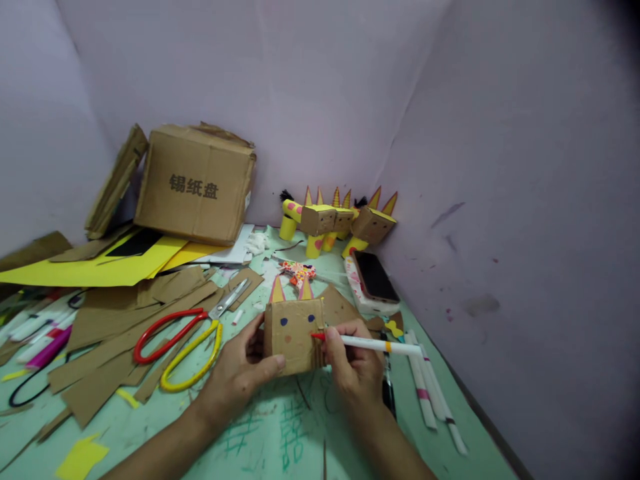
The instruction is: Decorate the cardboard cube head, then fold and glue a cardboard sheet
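Observation:
My left hand (247,363) grips the left side of a small cardboard box head (299,353), thumb across its front. The box has two blue eye dots, a faint reddish spot lower left and two yellow pointed ears with pink edges. In my right hand (353,357) is a white marker (373,343) with a red tip end and an orange band. That tip meets or nearly meets the right part of the box front; whether it touches I cannot tell. To the left of my left hand lie scissors (203,319) with one red and one yellow handle loop.
Cardboard strips (115,347) cover the left, with yellow sheets (95,270) and a large cardboard box (197,183) behind. Several yellow animal figures (370,227) stand by the back wall. A phone (375,276) rests on a white case; more markers (423,387) lie at right.

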A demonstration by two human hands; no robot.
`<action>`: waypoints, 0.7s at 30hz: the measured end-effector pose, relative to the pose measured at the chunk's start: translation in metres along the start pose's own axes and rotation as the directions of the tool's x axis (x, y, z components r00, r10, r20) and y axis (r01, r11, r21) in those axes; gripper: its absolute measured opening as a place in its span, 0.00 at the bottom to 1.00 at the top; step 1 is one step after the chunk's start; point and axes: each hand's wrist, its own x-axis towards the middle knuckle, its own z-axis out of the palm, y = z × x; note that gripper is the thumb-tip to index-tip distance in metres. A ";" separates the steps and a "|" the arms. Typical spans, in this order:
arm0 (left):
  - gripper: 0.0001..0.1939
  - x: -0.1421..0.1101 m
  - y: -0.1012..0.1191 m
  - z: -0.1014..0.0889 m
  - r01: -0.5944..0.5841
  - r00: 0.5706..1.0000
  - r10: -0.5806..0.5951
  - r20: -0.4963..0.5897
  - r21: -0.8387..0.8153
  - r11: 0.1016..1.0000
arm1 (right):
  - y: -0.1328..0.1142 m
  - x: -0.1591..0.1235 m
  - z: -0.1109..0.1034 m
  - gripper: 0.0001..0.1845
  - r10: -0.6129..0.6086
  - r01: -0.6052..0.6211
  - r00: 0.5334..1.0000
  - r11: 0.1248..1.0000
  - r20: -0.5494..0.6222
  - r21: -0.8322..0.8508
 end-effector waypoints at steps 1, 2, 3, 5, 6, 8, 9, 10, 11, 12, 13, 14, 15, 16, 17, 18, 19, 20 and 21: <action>0.39 0.000 0.000 0.000 -0.002 1.000 0.002 0.003 -0.004 1.000 | 0.000 0.000 0.000 0.12 0.008 -0.008 1.000 1.000 -0.006 0.007; 0.39 0.000 0.001 0.001 -0.003 1.000 0.003 0.005 -0.004 1.000 | 0.000 0.000 -0.001 0.12 0.014 -0.014 1.000 1.000 -0.022 0.019; 0.38 0.000 0.001 0.001 -0.002 1.000 0.002 0.003 0.001 1.000 | 0.000 0.000 -0.002 0.11 0.020 -0.018 0.999 0.999 -0.050 0.030; 0.38 0.000 0.001 0.001 0.006 1.000 -0.006 -0.001 0.011 1.000 | 0.000 0.001 -0.003 0.10 0.014 -0.010 0.993 0.999 -0.117 0.037; 0.39 0.001 0.001 0.000 0.008 1.000 -0.008 -0.002 0.010 1.000 | 0.000 0.001 -0.004 0.10 0.003 0.001 0.990 0.999 -0.139 0.033; 0.40 0.002 -0.001 0.000 0.006 1.000 -0.006 -0.008 0.001 1.000 | 0.000 0.001 -0.004 0.10 -0.023 0.027 0.989 0.999 -0.147 0.025; 0.41 0.002 -0.001 0.000 0.005 1.000 -0.005 -0.013 -0.003 1.000 | -0.001 0.000 -0.004 0.09 -0.038 0.042 0.990 0.999 -0.138 0.025; 0.42 0.002 -0.002 -0.001 0.006 1.000 -0.007 -0.018 -0.006 1.000 | -0.001 0.000 -0.004 0.09 -0.054 0.057 0.990 0.998 -0.130 0.026; 0.42 0.002 -0.002 -0.001 0.011 1.000 -0.012 -0.024 -0.005 1.000 | -0.002 0.000 -0.004 0.09 -0.068 0.071 0.990 0.997 -0.124 0.024; 0.43 0.002 -0.002 -0.001 0.018 0.999 -0.018 -0.028 -0.002 1.000 | -0.003 0.000 -0.004 0.09 -0.080 0.083 0.989 0.996 -0.120 0.017; 0.43 0.002 -0.002 -0.001 0.024 0.999 -0.024 -0.030 0.002 1.000 | -0.003 0.000 -0.004 0.09 -0.090 0.091 0.989 0.996 -0.118 0.006; 0.43 0.002 -0.002 -0.001 0.025 0.999 -0.024 -0.031 0.005 1.000 | -0.004 0.001 -0.004 0.09 -0.097 0.097 0.988 0.995 -0.116 -0.005; 0.42 0.002 -0.001 -0.001 0.020 0.999 -0.020 -0.031 0.005 1.000 | -0.005 0.001 -0.004 0.10 -0.104 0.103 0.988 0.995 -0.112 -0.012; 0.41 0.002 -0.001 0.000 0.012 0.999 -0.012 -0.032 0.004 1.000 | -0.006 0.001 -0.004 0.10 -0.111 0.110 0.988 0.994 -0.109 -0.014; 0.41 0.001 -0.001 0.000 0.004 1.000 -0.004 -0.029 0.000 1.000 | -0.006 0.001 -0.005 0.10 -0.119 0.119 0.987 0.993 -0.104 -0.012; 0.40 0.001 0.000 0.000 -0.004 1.000 0.004 -0.025 -0.004 1.000 | -0.006 0.001 -0.005 0.10 -0.125 0.125 0.987 0.992 -0.100 -0.005; 0.40 0.001 0.000 0.000 -0.006 1.000 0.006 -0.020 -0.007 1.000 | -0.006 0.001 -0.005 0.10 -0.130 0.131 0.987 0.991 -0.096 0.003; 0.40 0.001 0.000 0.000 -0.004 1.000 0.004 -0.017 -0.007 1.000 | -0.006 0.001 -0.006 0.09 -0.132 0.134 0.987 0.991 -0.094 0.009; 0.40 0.001 0.000 0.000 -0.001 1.000 0.001 -0.015 -0.007 1.000 | -0.006 0.000 -0.006 0.09 -0.128 0.130 0.988 0.991 -0.091 0.016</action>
